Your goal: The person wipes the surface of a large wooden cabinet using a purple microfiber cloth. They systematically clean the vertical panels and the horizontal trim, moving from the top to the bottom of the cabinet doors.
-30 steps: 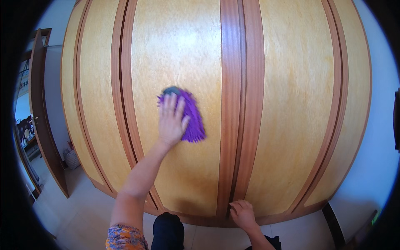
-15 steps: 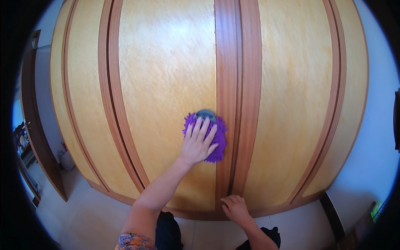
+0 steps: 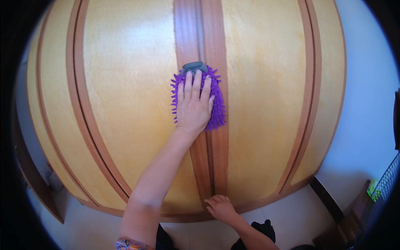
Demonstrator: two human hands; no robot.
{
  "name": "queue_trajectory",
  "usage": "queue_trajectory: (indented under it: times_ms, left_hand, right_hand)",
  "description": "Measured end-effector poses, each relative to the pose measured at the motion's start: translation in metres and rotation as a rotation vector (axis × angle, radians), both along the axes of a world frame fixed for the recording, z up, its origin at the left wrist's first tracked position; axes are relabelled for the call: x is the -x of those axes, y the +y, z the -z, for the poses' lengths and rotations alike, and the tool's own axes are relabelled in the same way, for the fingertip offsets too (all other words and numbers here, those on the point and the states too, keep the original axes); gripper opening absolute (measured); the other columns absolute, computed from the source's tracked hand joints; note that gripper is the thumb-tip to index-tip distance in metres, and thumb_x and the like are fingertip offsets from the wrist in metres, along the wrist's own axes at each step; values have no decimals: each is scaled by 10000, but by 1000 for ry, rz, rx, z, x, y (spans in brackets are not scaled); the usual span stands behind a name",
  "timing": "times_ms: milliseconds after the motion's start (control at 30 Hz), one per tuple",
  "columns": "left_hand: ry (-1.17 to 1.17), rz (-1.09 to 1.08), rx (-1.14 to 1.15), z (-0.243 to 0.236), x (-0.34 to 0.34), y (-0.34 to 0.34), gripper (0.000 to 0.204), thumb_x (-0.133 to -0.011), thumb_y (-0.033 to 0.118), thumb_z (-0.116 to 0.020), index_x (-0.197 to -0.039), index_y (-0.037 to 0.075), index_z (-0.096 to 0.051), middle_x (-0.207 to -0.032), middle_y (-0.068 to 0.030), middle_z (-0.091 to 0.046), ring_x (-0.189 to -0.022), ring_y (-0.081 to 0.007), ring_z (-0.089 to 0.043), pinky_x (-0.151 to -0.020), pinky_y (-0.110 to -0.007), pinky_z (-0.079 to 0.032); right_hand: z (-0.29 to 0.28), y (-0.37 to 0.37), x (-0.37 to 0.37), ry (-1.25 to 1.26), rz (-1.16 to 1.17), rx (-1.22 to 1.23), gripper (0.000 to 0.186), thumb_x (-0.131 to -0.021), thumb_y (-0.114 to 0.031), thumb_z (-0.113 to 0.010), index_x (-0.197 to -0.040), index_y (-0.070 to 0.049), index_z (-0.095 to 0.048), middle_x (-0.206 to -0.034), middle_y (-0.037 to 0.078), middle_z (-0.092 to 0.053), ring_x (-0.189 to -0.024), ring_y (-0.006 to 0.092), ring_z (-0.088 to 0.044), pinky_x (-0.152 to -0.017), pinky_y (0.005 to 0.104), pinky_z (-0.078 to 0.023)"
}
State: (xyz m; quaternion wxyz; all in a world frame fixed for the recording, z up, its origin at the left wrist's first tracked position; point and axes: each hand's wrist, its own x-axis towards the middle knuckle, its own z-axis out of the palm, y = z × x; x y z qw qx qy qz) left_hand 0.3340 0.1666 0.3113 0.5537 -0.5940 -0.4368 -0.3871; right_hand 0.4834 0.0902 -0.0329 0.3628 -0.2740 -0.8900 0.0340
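My left hand (image 3: 193, 106) lies flat on a purple chenille cleaning mitt (image 3: 218, 110), pressing it against a tall wooden wardrobe (image 3: 133, 108). The mitt has shaggy strands and a grey cuff (image 3: 193, 66) at its upper end, beyond my fingertips. It covers part of the reddish-brown frame strip (image 3: 213, 154) where two yellowish door panels meet. Lower down, my right hand (image 3: 223, 209) is near the foot of that strip, its fingers loosely bent and holding nothing. Whether its fingertips touch the wood I cannot tell.
A white wall (image 3: 358, 96) stands to the right, with a dark baseboard (image 3: 327, 200). At the lower right are a mesh-sided item (image 3: 381, 187) and something bright green (image 3: 373, 191). A brown door (image 3: 35, 179) is at the left, above pale floor tiles (image 3: 291, 221).
My left hand has slid the mitt from the left panel onto the strip between the doors, and higher up. My view has shifted to the right. My right hand stays low by the strip.
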Motion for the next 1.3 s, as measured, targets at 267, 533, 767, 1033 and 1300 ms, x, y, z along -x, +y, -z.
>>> queue_trajectory:
  times_ms: [267, 533, 767, 1033, 1300]
  left_hand:
    - [471, -15, 345, 123, -10, 11, 634, -915, 416, -626, -1479, 161, -491, -1556, -95, -424, -1449, -305, -371, -1192, -494, -260]
    - [189, -69, 147, 30, -26, 30, 663, -931, 215, -631, -1535, 110, -379, -1603, -133, -336, -1493, -361, -273, -1215, -528, -218]
    - [316, 34, 201, 57, -120, 60, 568, -995, 242, -558, -1521, 102, -395, -1602, -109, -334, -1493, -308, -282, -1208, -477, -255]
    - [597, 8, 465, 175, -65, 50, 680, -907, 233, -636, -1524, 90, -392, -1625, -100, -306, -1507, -305, -263, -1229, -486, -224]
    - [406, -135, 198, 75, 20, 48, 528, -981, 301, -528, -1479, 139, -459, -1394, -140, -499, -1252, -349, -468, -1010, -477, -370]
  right_hand:
    - [-7, 7, -25, -90, 79, 116, 304, -877, -202, -664, -1163, -103, -691, -1100, 87, -665, -1115, 299, -591, -958, 440, -444]
    - [4, 12, -50, -106, 164, 144, 295, -855, -174, -658, -1138, -106, -700, -1053, 77, -658, -1096, 293, -583, -951, 424, -433]
    - [12, 9, -46, -268, 157, 274, 219, -853, -145, -628, -1055, -89, -693, -1012, 83, -648, -1040, 286, -586, -891, 419, -438]
    - [40, -5, -100, -538, 111, 419, 241, -822, -54, -578, -1039, -51, -683, -1033, 138, -675, -1034, 326, -637, -831, 450, -498]
    - [124, -26, -243, -632, 438, 742, 233, -874, -116, -562, -1053, -39, -691, -1089, 185, -692, -1034, 363, -669, -856, 484, -548]
